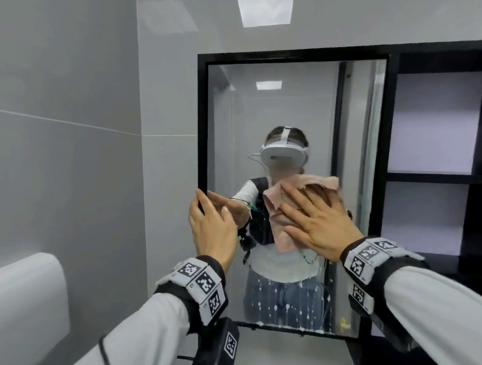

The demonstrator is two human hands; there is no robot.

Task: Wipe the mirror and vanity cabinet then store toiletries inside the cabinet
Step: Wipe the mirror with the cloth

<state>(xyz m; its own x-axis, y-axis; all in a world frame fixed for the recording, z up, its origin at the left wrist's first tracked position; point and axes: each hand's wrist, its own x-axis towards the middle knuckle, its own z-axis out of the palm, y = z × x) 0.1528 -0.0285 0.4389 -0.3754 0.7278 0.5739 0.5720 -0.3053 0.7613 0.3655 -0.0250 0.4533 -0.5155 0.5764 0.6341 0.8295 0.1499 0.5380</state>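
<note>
The mirror (pixel 292 106) is the door of a black-framed vanity cabinet (pixel 386 140) on the grey tiled wall. My right hand (pixel 316 218) presses a pink cloth (pixel 280 210) flat against the glass near its middle, fingers spread. My left hand (pixel 211 225) grips the mirror's left edge about halfway down, thumb on the frame. White droplets streak the lower part of the glass. No toiletries are in sight.
To the right of the mirror the cabinet has open black shelves (pixel 432 177) with nothing visible on them. A white rounded fixture (pixel 21 296) sits at the lower left. A person wearing a headset is reflected in the glass.
</note>
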